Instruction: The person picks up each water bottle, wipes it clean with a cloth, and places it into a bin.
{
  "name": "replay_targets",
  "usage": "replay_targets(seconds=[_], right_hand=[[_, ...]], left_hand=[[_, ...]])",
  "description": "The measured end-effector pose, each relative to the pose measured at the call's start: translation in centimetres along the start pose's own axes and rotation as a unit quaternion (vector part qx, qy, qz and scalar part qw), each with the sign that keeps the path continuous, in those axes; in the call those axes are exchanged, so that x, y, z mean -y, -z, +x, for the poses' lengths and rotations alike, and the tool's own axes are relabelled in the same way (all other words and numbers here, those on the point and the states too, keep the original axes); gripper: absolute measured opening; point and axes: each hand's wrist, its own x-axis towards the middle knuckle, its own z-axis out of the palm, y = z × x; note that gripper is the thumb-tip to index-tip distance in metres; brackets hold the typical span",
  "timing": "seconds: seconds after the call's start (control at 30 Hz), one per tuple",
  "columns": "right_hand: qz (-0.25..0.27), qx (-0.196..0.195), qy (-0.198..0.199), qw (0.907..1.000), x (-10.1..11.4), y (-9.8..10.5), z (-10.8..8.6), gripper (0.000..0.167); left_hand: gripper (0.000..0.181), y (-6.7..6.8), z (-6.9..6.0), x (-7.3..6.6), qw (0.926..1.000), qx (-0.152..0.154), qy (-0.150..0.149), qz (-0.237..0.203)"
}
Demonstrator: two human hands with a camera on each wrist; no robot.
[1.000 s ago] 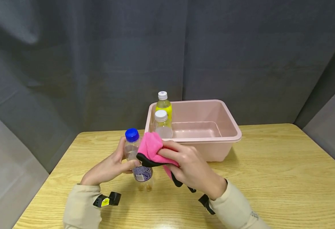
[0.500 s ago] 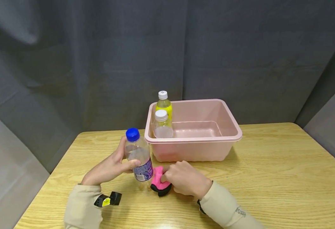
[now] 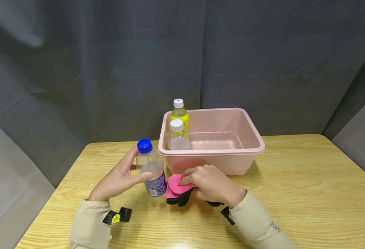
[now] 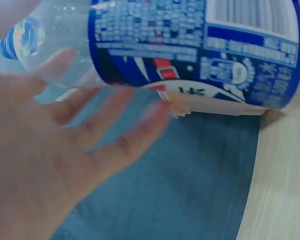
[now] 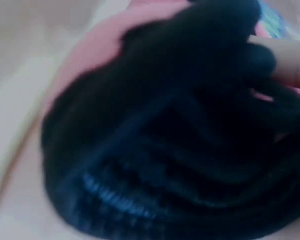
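A clear plastic bottle [image 3: 151, 166] with a blue cap and a blue-purple label stands upright on the table. My left hand [image 3: 120, 176] holds it from the left, thumb across the front and fingers behind; in the left wrist view the lower fingers are spread and blurred beside the label [image 4: 190, 50]. Just right of the bottle, my right hand [image 3: 210, 183] grips a bunched pink cloth [image 3: 177, 185] with black on its other side, low over the table. The cloth's dark side [image 5: 165, 140] fills most of the right wrist view and hides the fingertips.
A pink plastic tub [image 3: 210, 152] stands behind the hands. Inside, at its left end, are a white-capped clear bottle [image 3: 178, 140] and a yellow-labelled bottle [image 3: 184, 117] behind it. Dark curtains [image 3: 139, 69] rise past the wooden table's [image 3: 310, 193] back edge.
My right hand has brought the cloth down from the bottle's upper front to beside its lower right, then slightly up and back. The bottle and left hand have hardly moved.
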Motion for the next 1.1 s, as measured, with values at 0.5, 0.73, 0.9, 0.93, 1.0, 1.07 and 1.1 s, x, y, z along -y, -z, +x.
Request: replay_targets(seconds=[0.5,0.73,0.9,0.93,1.0,1.07,1.1], right_hand=[[0.087,-0.336,0.066,0.9356,1.8,1.8,0.2,0.043],[0.04,-0.288,0.059,0.9549,2.0,1.6,0.2,0.046],[0.013,-0.245,0.049,0.9681,1.6,1.6,0.0,0.043],[0.005,-0.227,0.046,0.9728,1.6,1.5,0.1,0.042],[-0.014,-0.176,0.037,0.9837,1.6,1.1,0.1,0.04],[-0.032,-0.112,0.027,0.9928,1.6,0.3,0.3,0.038],[-0.044,-0.08,0.023,0.9956,1.7,-0.1,0.3,0.036]], left_hand=[[0.081,0.1,-0.3,0.4,0.9939,0.036,-0.086,-0.059],[0.083,0.5,-0.7,-0.5,0.9995,0.026,0.001,-0.02],[0.073,0.4,-0.3,-0.4,0.9989,0.023,-0.015,-0.037],[0.071,0.5,-0.3,-0.4,0.9988,0.024,-0.019,-0.037],[0.071,0.5,-0.4,-0.4,0.9991,0.023,-0.017,-0.033],[0.073,0.6,-0.5,-0.4,0.9993,0.023,-0.009,-0.029],[0.073,0.6,-0.5,-0.4,0.9993,0.024,-0.008,-0.027]])
